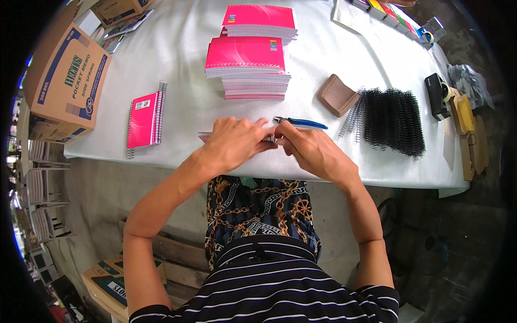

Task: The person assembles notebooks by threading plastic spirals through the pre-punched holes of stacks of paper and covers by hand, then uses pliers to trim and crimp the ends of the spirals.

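Observation:
Close to the table's near edge, my left hand point(236, 141) is closed over a small memo pad point(204, 136); only the pad's left end and a bit of its edge show. My right hand point(315, 149) meets it at the pad's right end, thumb and fingers pinched together. What lies between those fingertips is too small and covered to make out. Just beyond the right hand lies a pair of blue-handled cutting pliers point(306, 123), jaws pointing left. Further off, pink-covered memo pads stand in a stack point(245, 56), with another pink stack point(258, 17) behind it.
Left on the white-covered table point(183, 97) are pink spiral notebooks point(142, 121) and a cardboard box point(70, 81). To the right are a brown block point(337, 96), a pile of black spiral coils point(396, 124) and a black tape dispenser point(436, 97). A wooden bench point(177, 258) stands below.

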`<state>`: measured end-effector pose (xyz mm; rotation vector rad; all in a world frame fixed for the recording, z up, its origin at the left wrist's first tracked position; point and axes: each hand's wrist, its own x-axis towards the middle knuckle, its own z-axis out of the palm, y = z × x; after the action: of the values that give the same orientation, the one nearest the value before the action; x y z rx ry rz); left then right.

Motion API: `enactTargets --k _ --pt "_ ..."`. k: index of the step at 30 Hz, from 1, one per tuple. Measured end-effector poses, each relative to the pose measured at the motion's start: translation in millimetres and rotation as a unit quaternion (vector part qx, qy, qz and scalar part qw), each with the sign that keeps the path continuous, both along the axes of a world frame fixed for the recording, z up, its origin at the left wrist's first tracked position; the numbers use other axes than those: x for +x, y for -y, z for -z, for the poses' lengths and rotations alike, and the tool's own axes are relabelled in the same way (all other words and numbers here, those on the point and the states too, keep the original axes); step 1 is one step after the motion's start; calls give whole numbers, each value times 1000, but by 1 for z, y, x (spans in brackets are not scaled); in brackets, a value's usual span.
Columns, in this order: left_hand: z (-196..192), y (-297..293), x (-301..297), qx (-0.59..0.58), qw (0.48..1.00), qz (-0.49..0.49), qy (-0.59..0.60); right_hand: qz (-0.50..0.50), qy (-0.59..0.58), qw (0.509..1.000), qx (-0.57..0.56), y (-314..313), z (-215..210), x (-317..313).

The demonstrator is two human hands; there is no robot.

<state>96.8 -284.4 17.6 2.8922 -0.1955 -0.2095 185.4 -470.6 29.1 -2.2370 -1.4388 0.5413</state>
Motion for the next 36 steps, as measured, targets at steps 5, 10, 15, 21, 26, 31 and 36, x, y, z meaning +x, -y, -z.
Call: enactTargets --k 5,10,15,21,26,31,36 --pt "-10 2 -9 -30 995 88 -28 103 157 982 -22 36 1 98" --pt "5 5 -18 -40 986 73 146 183 123 971 -95 52 11 135" --pt "7 -3 -31 -20 993 -23 115 -139 -254 955 62 19 -15 87" --pt "1 0 -28 -29 995 -44 82 -254 -393 869 161 2 5 83" --pt "6 -5 -28 -39 992 -56 102 -194 -324 921 94 -6 5 77" --pt "5 -6 -28 -35 993 -63 93 -181 -304 933 68 -10 6 74" --pt "4 -8 -30 -27 992 -75 93 -220 -330 909 130 -8 14 79"
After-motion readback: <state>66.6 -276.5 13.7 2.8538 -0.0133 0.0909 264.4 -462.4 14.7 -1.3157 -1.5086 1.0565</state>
